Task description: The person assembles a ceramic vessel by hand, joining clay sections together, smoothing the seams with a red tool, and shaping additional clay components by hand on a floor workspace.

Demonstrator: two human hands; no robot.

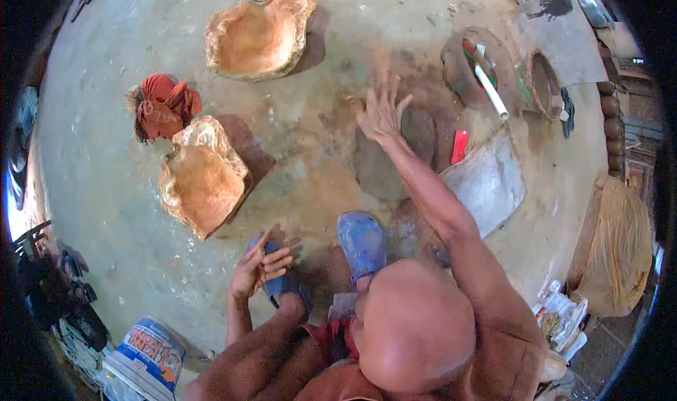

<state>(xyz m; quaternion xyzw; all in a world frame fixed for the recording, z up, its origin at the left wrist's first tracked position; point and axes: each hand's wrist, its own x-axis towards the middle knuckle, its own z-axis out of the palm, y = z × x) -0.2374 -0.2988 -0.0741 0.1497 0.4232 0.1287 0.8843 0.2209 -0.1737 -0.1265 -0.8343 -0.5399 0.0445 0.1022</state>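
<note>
With fingers spread, my right hand reaches out palm down near the upper middle, holding nothing. Beneath its wrist lies a dark, roughly round patch on the floor; I cannot tell whether it is a slab or a stain. My left hand is near my left foot, its index finger stretched out, the others loosely bent, nothing visible in it. Up and left of this hand sits a rough-rimmed, orange-tan shallow basin. A similar basin stands farther off.
A crumpled red cloth touches the nearer basin's far side. Right lie a small red block, a grey sheet, a white tube across a round hollow form, and another hollow form. A bucket stands near left; a brown sack, right.
</note>
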